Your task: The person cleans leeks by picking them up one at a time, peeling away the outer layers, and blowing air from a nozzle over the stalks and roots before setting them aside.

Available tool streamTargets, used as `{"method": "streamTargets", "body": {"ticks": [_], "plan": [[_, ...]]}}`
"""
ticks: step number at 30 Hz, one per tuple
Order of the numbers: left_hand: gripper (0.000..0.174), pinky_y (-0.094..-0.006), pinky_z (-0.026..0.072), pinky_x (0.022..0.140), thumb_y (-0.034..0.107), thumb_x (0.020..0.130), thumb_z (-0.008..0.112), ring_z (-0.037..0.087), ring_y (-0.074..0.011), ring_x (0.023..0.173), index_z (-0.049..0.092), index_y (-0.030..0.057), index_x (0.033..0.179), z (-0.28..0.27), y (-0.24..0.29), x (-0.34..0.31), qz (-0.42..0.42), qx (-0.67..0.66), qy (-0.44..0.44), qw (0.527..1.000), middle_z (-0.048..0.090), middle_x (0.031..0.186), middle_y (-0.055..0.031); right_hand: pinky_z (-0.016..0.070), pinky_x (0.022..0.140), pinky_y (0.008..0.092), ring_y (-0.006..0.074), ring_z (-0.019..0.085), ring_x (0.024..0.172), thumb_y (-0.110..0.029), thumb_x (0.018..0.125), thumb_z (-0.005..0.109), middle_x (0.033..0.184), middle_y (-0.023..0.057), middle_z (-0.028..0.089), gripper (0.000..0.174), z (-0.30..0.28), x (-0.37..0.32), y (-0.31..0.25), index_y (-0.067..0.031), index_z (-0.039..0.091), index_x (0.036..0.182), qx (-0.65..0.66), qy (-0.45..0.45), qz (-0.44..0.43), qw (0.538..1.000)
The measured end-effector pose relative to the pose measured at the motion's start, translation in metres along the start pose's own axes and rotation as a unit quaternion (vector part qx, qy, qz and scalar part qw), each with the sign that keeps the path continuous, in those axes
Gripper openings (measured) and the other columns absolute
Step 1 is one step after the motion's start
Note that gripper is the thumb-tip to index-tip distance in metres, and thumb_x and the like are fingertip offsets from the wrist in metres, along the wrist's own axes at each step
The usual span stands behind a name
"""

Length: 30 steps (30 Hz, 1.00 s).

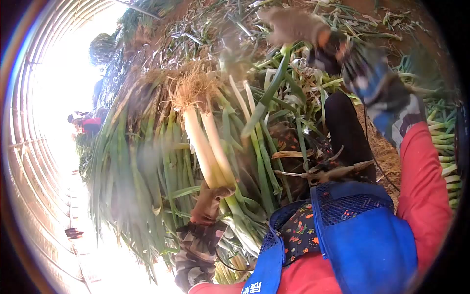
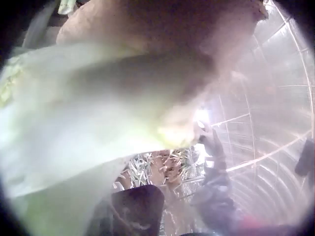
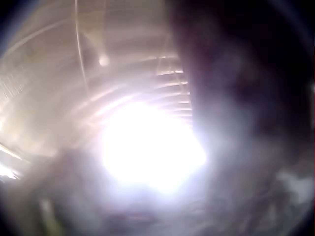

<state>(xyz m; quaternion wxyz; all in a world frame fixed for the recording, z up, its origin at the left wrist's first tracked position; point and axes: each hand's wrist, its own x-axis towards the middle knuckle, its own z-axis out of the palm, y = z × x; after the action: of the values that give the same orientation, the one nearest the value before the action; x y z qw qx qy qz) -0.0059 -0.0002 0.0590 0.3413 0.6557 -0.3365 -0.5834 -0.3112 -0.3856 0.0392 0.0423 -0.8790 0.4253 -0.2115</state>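
My left hand [image 1: 209, 202], in a brown glove, grips a bunch of green onions [image 1: 208, 147] by their white stalks, roots pointing away from me. In the left wrist view the glove [image 2: 162, 29] and a pale stalk [image 2: 74, 128] fill the frame, blurred. My right hand [image 1: 293, 25], also gloved, is raised at the top and blurred. It holds the upper end of a long green leaf [image 1: 267, 95] that hangs down toward the bunch. The right wrist view shows only glare and a dark blur.
Pruning shears [image 1: 329, 171] lie on my lap beside my black knee [image 1: 345, 127]. Heaps of green onions [image 1: 132, 166] lie at the left and more at the right [image 1: 443, 142]. Cut leaves litter the soil [image 1: 205, 34]. Greenhouse arches [image 1: 29, 147] curve along the left.
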Motion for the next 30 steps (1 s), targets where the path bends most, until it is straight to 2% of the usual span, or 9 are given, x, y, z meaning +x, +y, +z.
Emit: {"method": "streamTargets", "body": {"ticks": [3,4,10,13,18,21,23,26,30], "plan": [[0.044,-0.0282,0.0518,0.079,0.007,0.069,0.066,0.065,-0.0161,0.083,0.066,-0.0019,0.112,0.007,-0.004,0.010,-0.008,-0.003,0.010,1.000,0.069,0.098,-0.0081,0.0555,0.064,0.0424,0.0213,0.063,0.053,-0.046,0.093,0.066,0.060,0.0057,0.061,0.043,0.018,-0.043,-0.090,-0.0037,0.073,0.089,0.286,-0.030,-0.144,0.947],[0.044,-0.0288,0.0522,0.078,0.004,0.069,0.068,0.064,-0.0156,0.082,0.066,-0.0017,0.113,0.007,-0.011,0.014,-0.017,-0.020,0.024,0.999,0.069,0.097,-0.0073,0.0550,0.063,0.0424,0.0231,0.062,0.052,-0.047,0.095,0.064,0.061,0.0088,0.062,0.048,0.027,-0.055,-0.114,-0.0017,0.070,0.082,0.266,0.006,-0.158,0.951],[0.037,-0.0282,0.0507,0.074,-0.002,0.073,0.072,0.063,-0.0136,0.083,0.067,-0.0005,0.110,0.038,-0.009,0.018,0.007,-0.009,0.018,1.000,0.067,0.096,-0.0040,0.0541,0.060,0.0434,0.0319,0.065,0.055,-0.049,0.098,0.059,0.064,0.0187,0.063,0.057,0.067,-0.063,-0.158,0.0027,0.067,0.076,0.257,0.118,-0.080,0.956],[0.038,-0.0285,0.0514,0.075,-0.003,0.074,0.072,0.064,-0.0142,0.083,0.066,-0.0014,0.111,0.041,-0.012,0.022,0.005,0.020,0.004,1.000,0.067,0.097,-0.0045,0.0543,0.059,0.0434,0.0332,0.068,0.058,-0.045,0.097,0.061,0.065,0.0196,0.064,0.049,0.064,-0.069,-0.152,0.0018,0.069,0.083,0.419,0.056,-0.002,0.906],[0.041,-0.0291,0.0522,0.074,-0.006,0.073,0.071,0.064,-0.0151,0.082,0.065,-0.0033,0.113,0.042,-0.024,0.031,-0.012,0.008,-0.023,1.000,0.066,0.097,-0.0047,0.0545,0.053,0.0402,0.0231,0.066,0.054,-0.031,0.098,0.063,0.068,0.0110,0.069,0.029,0.039,-0.080,-0.113,-0.0063,0.072,0.086,0.156,0.061,-0.061,0.984],[0.040,-0.0281,0.0513,0.071,-0.008,0.073,0.071,0.062,-0.0141,0.079,0.064,-0.0033,0.112,0.043,-0.021,0.033,-0.029,0.000,-0.041,0.999,0.065,0.096,-0.0035,0.0479,0.052,0.0458,0.0241,0.058,0.048,-0.030,0.098,0.067,0.061,0.0104,0.061,0.027,0.067,-0.062,-0.061,-0.0066,0.067,0.086,0.097,0.260,-0.087,0.957],[0.039,-0.0284,0.0509,0.070,-0.007,0.073,0.071,0.062,-0.0136,0.077,0.065,-0.0031,0.111,0.042,-0.026,0.033,-0.027,-0.028,-0.044,0.998,0.065,0.094,-0.0028,0.0531,0.056,0.0452,0.0262,0.066,0.054,-0.035,0.098,0.068,0.067,0.0118,0.068,0.027,0.045,-0.050,-0.019,-0.0083,0.072,0.095,0.093,0.111,0.060,0.988],[0.040,-0.0289,0.0504,0.068,-0.006,0.073,0.071,0.061,-0.0133,0.074,0.065,-0.0024,0.112,0.039,-0.022,0.034,-0.023,0.027,-0.011,0.999,0.065,0.091,-0.0029,0.0603,0.062,0.0369,0.0256,0.072,0.066,-0.043,0.097,0.068,0.082,0.0121,0.076,0.044,0.001,-0.060,-0.026,-0.0041,0.073,0.118,-0.010,0.123,0.096,0.988],[0.036,-0.0330,0.0511,0.067,0.005,0.076,0.074,0.066,-0.0186,0.073,0.068,0.0048,0.111,0.061,-0.011,0.035,0.006,0.182,0.032,0.983,0.069,0.086,-0.0071,0.0596,0.080,0.0388,0.0254,0.074,0.089,-0.045,0.097,0.066,0.096,0.0152,0.077,0.045,-0.038,-0.056,-0.083,-0.0046,0.074,0.116,-0.010,0.288,-0.290,0.913]]}}
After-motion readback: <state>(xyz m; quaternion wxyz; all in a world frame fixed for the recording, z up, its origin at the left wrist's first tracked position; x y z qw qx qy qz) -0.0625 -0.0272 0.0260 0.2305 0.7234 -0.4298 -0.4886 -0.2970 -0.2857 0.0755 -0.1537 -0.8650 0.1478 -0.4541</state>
